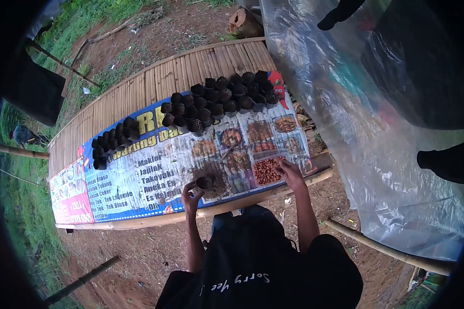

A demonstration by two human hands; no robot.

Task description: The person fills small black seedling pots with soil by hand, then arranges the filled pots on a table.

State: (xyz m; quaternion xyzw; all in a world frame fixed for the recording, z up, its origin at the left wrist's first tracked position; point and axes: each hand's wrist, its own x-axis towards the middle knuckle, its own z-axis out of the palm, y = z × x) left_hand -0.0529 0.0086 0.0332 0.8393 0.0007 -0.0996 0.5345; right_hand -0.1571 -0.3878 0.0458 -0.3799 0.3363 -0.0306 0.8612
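My left hand (192, 195) holds a small black pot (204, 183) by its side, over a patch of spilled soil (216, 177) near the table's front edge. My right hand (290, 172) is at the right side of a clear tray of reddish-brown seeds (267, 171); its fingertips are together over the seeds, and whatever they pinch is too small to make out. A thin stick (230, 150) lies behind the soil. Many soil-filled black pots (206, 105) stand in rows along the back, and another group of black pots (113, 136) is at the left.
A printed banner (123, 185) covers much of the bamboo table (134, 90). Clear plastic sheeting (340, 103) hangs at the right. A bamboo pole (386, 247) runs low at the right, and a cut log (245, 23) lies behind the table. A distant person (23, 135) is at the far left.
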